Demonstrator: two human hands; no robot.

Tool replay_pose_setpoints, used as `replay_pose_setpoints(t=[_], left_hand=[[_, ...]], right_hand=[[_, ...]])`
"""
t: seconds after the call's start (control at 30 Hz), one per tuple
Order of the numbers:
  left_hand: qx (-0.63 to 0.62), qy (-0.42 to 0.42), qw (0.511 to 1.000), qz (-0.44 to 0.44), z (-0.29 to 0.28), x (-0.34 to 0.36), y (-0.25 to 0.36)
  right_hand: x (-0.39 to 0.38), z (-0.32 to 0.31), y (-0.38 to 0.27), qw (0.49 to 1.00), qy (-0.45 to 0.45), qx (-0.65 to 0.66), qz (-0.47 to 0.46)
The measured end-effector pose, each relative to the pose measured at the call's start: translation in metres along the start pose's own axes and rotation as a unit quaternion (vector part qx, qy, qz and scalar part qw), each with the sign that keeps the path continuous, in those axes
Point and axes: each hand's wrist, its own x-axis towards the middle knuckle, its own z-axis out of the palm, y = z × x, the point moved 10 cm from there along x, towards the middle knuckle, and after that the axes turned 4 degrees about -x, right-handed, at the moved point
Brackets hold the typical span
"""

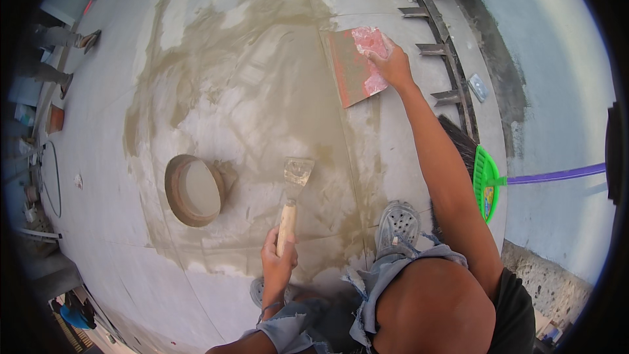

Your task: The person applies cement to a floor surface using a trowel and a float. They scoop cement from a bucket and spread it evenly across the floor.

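Observation:
My right hand (392,65) grips the pink, plaster-crusted back of a wide flat spreader (354,69), whose reddish-brown blade lies on or just over the floor at the edge of a damp coating. In my left hand (279,261) is a putty knife (298,174), held by its pale wooden handle with the smeared metal blade pointing away from me. Left of the putty knife stands a round, mud-coloured tub (175,190) with greyish material inside. Wet greenish-grey skim coat (275,78) covers much of the floor ahead in uneven smears.
A dark metal rail with short brackets (452,59) runs along the right. Beside it a green broom (486,183) with a purple handle leans at the pale wall. Another person's legs (59,59) show at the far left, near an orange-brown bucket (56,118).

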Motion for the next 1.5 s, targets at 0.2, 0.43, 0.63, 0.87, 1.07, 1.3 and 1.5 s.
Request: replay_pose_setpoints(t=[0.2, 0.43, 0.63, 0.87, 1.07, 1.3, 1.5], left_hand=[[0.001, 0.015, 1.0, 0.011, -0.002, -0.006, 0.011], [0.017, 0.014, 1.0, 0.01, -0.007, -0.003, 0.004], [-0.006, 0.02, 1.0, 0.001, -0.003, -0.002, 0.007], [-0.015, 0.015, 1.0, 0.002, 0.001, 0.004, 0.003], [0.007, 0.015, 1.0, 0.002, 0.004, 0.008, 0.008], [0.014, 0.057, 0.997, -0.04, -0.017, -0.009, 0.009], [-0.015, 0.062, 0.997, -0.041, -0.023, -0.01, 0.0]], right_hand=[[0.014, -0.014, -0.021, 0.999, -0.011, 0.005, 0.036], [0.007, 0.004, -0.004, 0.999, -0.021, 0.031, 0.021], [-0.014, -0.001, -0.029, 0.983, 0.04, 0.13, 0.12], [-0.014, 0.063, -0.048, 0.953, -0.049, 0.264, 0.139], [0.033, 0.087, -0.103, 0.982, -0.023, 0.137, 0.129], [0.115, 0.048, -0.161, 0.984, -0.053, -0.161, -0.063], [0.132, 0.096, -0.173, 0.948, -0.148, -0.224, -0.169]])
